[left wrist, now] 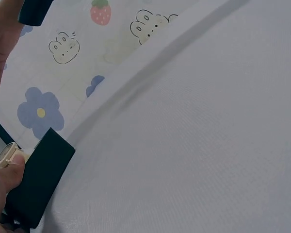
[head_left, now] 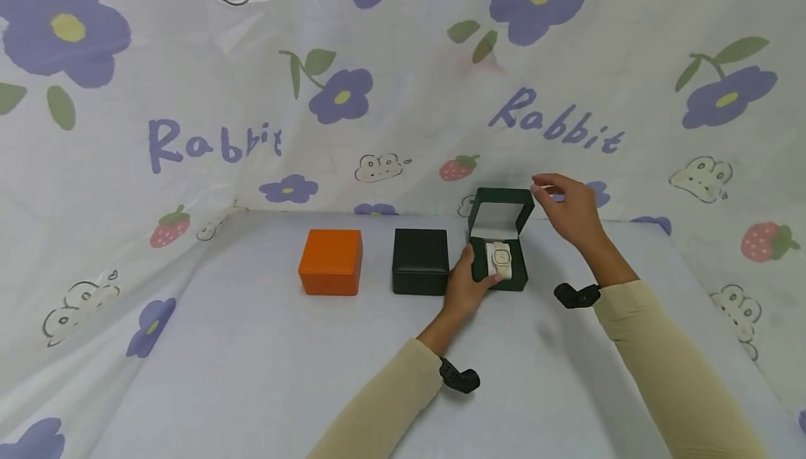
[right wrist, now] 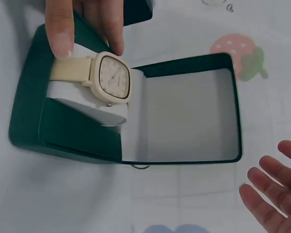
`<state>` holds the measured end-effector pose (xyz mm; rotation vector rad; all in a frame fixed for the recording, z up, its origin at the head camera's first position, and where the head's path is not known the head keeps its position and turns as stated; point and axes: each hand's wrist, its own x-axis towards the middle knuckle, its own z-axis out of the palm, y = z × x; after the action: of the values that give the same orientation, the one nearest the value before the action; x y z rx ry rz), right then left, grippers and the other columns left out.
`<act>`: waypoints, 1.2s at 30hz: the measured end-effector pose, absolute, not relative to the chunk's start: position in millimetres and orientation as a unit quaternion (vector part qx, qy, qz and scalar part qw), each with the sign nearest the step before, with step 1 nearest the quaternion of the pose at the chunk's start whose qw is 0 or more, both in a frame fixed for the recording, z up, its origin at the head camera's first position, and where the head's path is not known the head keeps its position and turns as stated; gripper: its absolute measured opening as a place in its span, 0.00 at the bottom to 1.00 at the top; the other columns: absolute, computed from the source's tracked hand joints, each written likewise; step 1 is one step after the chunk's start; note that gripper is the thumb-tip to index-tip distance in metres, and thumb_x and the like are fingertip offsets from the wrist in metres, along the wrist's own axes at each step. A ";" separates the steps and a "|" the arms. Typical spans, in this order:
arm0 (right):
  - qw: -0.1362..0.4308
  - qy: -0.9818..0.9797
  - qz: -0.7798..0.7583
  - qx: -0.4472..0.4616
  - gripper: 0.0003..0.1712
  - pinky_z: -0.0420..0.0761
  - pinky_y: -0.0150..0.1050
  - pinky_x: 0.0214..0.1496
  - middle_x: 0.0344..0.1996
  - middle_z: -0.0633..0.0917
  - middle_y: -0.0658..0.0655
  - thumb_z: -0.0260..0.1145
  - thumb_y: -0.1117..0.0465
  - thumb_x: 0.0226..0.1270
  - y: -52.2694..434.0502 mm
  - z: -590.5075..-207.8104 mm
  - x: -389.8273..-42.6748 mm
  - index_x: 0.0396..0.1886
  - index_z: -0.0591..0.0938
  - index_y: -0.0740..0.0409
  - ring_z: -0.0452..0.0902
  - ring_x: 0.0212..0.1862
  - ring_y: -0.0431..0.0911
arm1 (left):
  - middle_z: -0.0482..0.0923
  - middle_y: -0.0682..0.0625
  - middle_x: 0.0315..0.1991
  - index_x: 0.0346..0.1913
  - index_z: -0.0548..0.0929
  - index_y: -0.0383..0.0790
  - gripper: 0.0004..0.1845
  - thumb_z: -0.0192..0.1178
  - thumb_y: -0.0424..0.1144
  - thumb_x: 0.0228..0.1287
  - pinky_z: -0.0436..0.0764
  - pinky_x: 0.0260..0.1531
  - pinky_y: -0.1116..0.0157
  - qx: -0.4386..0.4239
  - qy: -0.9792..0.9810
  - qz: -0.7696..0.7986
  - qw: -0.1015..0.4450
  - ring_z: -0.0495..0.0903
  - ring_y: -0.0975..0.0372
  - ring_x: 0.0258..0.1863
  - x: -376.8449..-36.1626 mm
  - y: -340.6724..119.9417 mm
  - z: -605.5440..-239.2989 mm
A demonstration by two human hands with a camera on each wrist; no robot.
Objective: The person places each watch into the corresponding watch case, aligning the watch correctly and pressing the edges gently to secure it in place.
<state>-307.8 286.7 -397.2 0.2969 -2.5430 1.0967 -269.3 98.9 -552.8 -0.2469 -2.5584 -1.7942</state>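
A dark green watch box stands on the table with its lid raised, showing a pale lining. Inside, a cream watch with a squarish dial is strapped round a white cushion. My left hand grips the box at its left and front, the thumb over the front edge at the watch's strap, as the left wrist view shows too. Beside the lid's upper right corner my right hand is raised, its fingers loosely bent and apart from the lid in the right wrist view, holding nothing.
To the left of the green box sits a closed black box, and farther left a closed orange box. All three line up near the back of the white table. Behind them hangs a patterned cloth with flowers and rabbits.
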 end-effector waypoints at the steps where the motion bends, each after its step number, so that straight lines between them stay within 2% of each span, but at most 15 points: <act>1: 0.162 -0.900 0.390 0.103 0.23 0.79 0.63 0.58 0.59 0.82 0.66 0.60 0.54 0.78 287.0 -397.7 -309.9 0.63 0.80 0.65 0.79 0.59 0.63 | 0.53 0.39 0.79 0.79 0.54 0.30 0.47 0.69 0.42 0.67 0.57 0.76 0.60 -0.077 -0.815 -0.574 0.002 0.53 0.53 0.78 -268.6 98.7 -553.0; 9: 0.043 -0.881 0.465 0.073 0.33 0.71 0.64 0.68 0.70 0.73 0.65 0.58 0.45 0.79 286.1 -404.0 -322.4 0.73 0.72 0.60 0.68 0.70 0.63 | 0.53 0.41 0.79 0.79 0.54 0.32 0.47 0.69 0.42 0.67 0.58 0.76 0.60 -0.069 -0.810 -0.583 0.004 0.54 0.55 0.78 -268.4 97.8 -549.6; 13: 0.019 -0.875 0.480 0.066 0.35 0.68 0.61 0.71 0.72 0.71 0.65 0.57 0.44 0.79 285.0 -409.6 -329.2 0.75 0.69 0.60 0.66 0.72 0.62 | 0.54 0.42 0.79 0.79 0.54 0.33 0.47 0.69 0.43 0.66 0.58 0.76 0.60 -0.058 -0.811 -0.582 -0.002 0.54 0.55 0.78 -267.7 98.1 -549.5; 20: -0.019 -0.874 0.481 0.062 0.35 0.71 0.60 0.70 0.73 0.69 0.65 0.57 0.44 0.79 283.5 -420.0 -337.0 0.75 0.69 0.61 0.65 0.72 0.63 | 0.55 0.41 0.79 0.79 0.56 0.32 0.47 0.70 0.44 0.65 0.59 0.76 0.58 -0.056 -0.810 -0.583 0.000 0.55 0.54 0.78 -265.1 99.4 -551.8; 22: -0.030 -0.877 0.475 0.063 0.35 0.74 0.59 0.67 0.70 0.71 0.66 0.57 0.42 0.78 282.0 -421.3 -339.0 0.73 0.71 0.60 0.68 0.68 0.63 | 0.56 0.41 0.78 0.79 0.56 0.32 0.47 0.71 0.44 0.65 0.60 0.76 0.57 -0.057 -0.809 -0.585 0.005 0.56 0.53 0.78 -265.6 99.1 -552.0; 25: -0.034 -0.889 0.453 0.063 0.33 0.80 0.57 0.58 0.61 0.76 0.68 0.58 0.42 0.78 280.5 -422.8 -341.0 0.69 0.75 0.61 0.73 0.57 0.64 | 0.56 0.41 0.78 0.79 0.56 0.32 0.47 0.71 0.44 0.65 0.60 0.75 0.57 -0.057 -0.808 -0.587 0.005 0.56 0.53 0.78 -265.9 99.1 -552.8; 28: -0.043 -0.894 0.440 0.065 0.32 0.83 0.56 0.54 0.57 0.76 0.68 0.58 0.42 0.77 279.9 -423.0 -341.1 0.65 0.74 0.63 0.73 0.51 0.64 | 0.55 0.41 0.78 0.79 0.56 0.33 0.47 0.71 0.44 0.65 0.60 0.75 0.56 -0.055 -0.807 -0.589 0.002 0.56 0.53 0.78 -265.1 99.7 -553.7; 32: -0.069 -0.888 0.448 0.077 0.35 0.81 0.61 0.59 0.61 0.72 0.70 0.59 0.43 0.77 281.3 -422.7 -339.9 0.67 0.71 0.67 0.72 0.58 0.66 | 0.57 0.41 0.78 0.79 0.57 0.33 0.47 0.72 0.43 0.64 0.61 0.75 0.56 -0.050 -0.805 -0.591 0.005 0.57 0.53 0.77 -264.3 100.1 -554.5; 36: -0.084 -0.886 0.447 0.088 0.36 0.77 0.62 0.62 0.68 0.69 0.72 0.58 0.42 0.78 282.6 -423.5 -337.9 0.71 0.70 0.64 0.69 0.66 0.69 | 0.58 0.42 0.78 0.78 0.58 0.34 0.47 0.72 0.42 0.63 0.61 0.75 0.57 -0.047 -0.803 -0.594 0.012 0.58 0.54 0.77 -265.8 99.0 -554.5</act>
<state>-337.9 282.6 -423.5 0.2933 -2.9436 1.4844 -265.8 99.0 -554.5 -0.1451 -2.5040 -1.8524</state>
